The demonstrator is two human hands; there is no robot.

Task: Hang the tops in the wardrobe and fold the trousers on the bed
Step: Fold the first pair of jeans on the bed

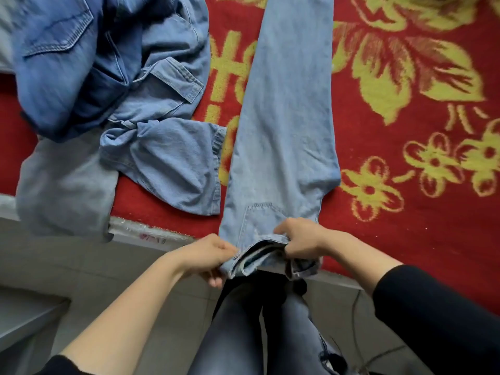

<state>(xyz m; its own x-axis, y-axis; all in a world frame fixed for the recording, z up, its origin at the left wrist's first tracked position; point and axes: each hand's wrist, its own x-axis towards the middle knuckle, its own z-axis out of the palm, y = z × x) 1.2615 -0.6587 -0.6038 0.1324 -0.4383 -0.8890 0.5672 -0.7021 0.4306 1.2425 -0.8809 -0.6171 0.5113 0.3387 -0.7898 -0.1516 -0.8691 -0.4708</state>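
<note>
The bed [135,230] was spread with a red blanket [422,234] patterned in yellow flowers. Light-blue trousers [284,131] lay flat on it, stretching straight away from the left hand [208,255] and right hand [300,239], which gripped the waistband at the near edge. Beyond and left of the left hand lay a crumpled heap of darker denim [135,77], with a paler garment [62,190] drooping over the bed's edge
</note>
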